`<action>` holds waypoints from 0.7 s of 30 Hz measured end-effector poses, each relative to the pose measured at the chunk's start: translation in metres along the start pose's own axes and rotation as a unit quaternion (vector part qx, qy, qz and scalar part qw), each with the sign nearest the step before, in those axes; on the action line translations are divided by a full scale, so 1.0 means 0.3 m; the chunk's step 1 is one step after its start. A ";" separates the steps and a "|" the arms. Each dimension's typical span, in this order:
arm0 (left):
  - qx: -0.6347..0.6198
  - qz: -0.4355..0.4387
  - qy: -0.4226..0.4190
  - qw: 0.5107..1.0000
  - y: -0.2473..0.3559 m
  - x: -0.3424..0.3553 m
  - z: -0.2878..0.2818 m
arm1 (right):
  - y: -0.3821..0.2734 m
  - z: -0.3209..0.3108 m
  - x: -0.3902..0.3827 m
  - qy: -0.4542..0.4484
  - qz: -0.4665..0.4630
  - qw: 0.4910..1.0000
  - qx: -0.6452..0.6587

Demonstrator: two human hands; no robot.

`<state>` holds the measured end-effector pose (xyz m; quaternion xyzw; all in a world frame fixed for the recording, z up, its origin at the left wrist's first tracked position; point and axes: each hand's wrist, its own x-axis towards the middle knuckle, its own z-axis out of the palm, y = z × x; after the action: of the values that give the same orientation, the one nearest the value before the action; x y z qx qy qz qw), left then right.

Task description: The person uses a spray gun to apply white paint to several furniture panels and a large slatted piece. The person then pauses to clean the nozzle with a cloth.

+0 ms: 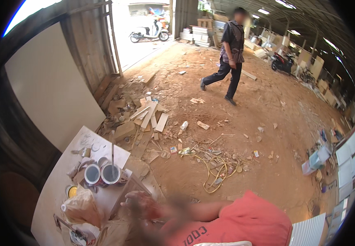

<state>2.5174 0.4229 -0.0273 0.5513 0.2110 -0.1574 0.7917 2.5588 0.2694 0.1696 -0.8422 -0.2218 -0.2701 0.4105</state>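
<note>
My right hand (pixel 140 203) reaches leftward across my red shirt to the near right edge of a white worktable (pixel 48 205). Its fingers look loosely bent and apart, with nothing visible in them, though a dark smear blurs part of it. My left hand cannot be made out. Nearest the hand is a box-like piece with a pale rim (pixel 133 185). Beyond it stand two open cans of grey paint, the left can (pixel 92 174) and the right can (pixel 110 174); a stick (pixel 112 153) rises from the right one. A flat paintbrush (pixel 86 152) lies behind them.
A brown plastic bag (pixel 81 207), a yellow-topped tin (pixel 71 191) and another container (pixel 88 234) crowd the near table. Wood offcuts (pixel 148 117) and yellow cord (pixel 208 180) litter the dirt floor. A person (pixel 231 53) walks beyond. A pale panel (pixel 52 84) leans left.
</note>
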 end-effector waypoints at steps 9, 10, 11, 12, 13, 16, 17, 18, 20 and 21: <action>0.222 0.018 -0.265 0.938 -0.143 0.088 0.552 | 0.263 -0.549 -0.272 0.061 0.145 0.971 -0.182; 0.247 0.035 -0.304 0.919 -0.182 0.096 0.619 | 0.285 -0.612 -0.304 0.075 0.160 0.967 -0.185; 0.275 0.058 -0.344 0.896 -0.220 0.115 0.700 | 0.303 -0.676 -0.341 0.090 0.168 0.961 -0.202; 0.302 0.099 -0.379 0.869 -0.259 0.144 0.745 | 0.312 -0.734 -0.364 0.104 0.173 0.956 -0.213; 0.329 0.156 -0.410 0.836 -0.307 0.172 0.803 | 0.318 -0.794 -0.390 0.119 0.172 0.948 -0.238; 0.326 0.173 -0.482 0.795 -0.368 -0.003 1.087 | 0.406 -0.975 -0.574 0.122 0.204 0.918 -0.317; 0.316 0.116 -0.509 0.792 -0.359 -0.076 1.171 | 0.411 -1.034 -0.626 0.120 0.215 0.909 -0.336; 0.309 0.085 -0.517 0.794 -0.371 -0.085 1.217 | 0.411 -1.080 -0.651 0.117 0.216 0.905 -0.348; 0.299 0.012 -0.537 0.788 -0.427 -0.089 1.305 | 0.378 -1.178 -0.706 0.132 0.235 0.888 -0.372; 0.309 0.064 -0.582 0.749 -0.448 -0.094 1.348 | 0.371 -1.218 -0.736 0.143 0.243 0.880 -0.382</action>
<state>2.4932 -0.0026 0.0011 0.5796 -0.3872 -0.4534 0.5555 2.3586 -0.1235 0.1543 -0.9131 0.1713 -0.3435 0.1374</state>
